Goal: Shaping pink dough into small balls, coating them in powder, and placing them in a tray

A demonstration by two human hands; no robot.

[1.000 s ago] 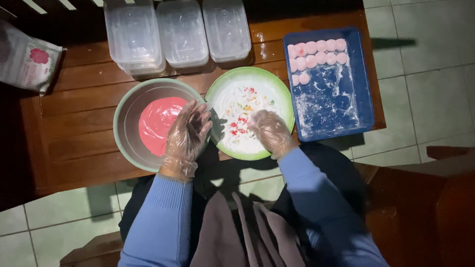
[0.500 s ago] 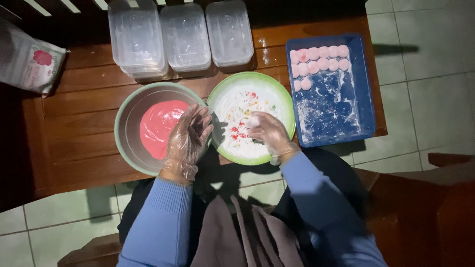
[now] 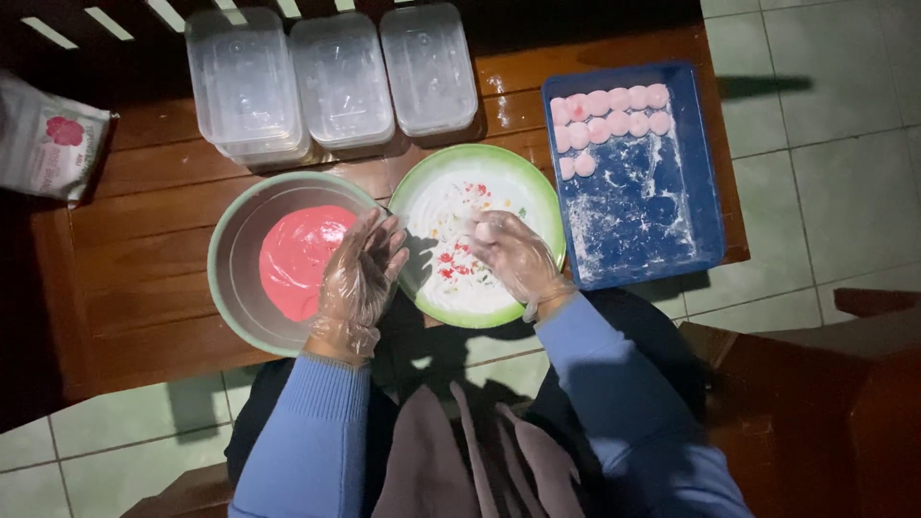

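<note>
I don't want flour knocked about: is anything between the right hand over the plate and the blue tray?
Nothing visible. The right hand is over the plate; the tray sits just right of it, with no object between.

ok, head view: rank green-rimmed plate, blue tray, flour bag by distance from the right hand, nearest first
From the right hand:
1. Green-rimmed plate: directly under the hand.
2. Blue tray: just to its right, on the table's edge.
3. Flour bag: far left corner, past the metal bowl.
</note>
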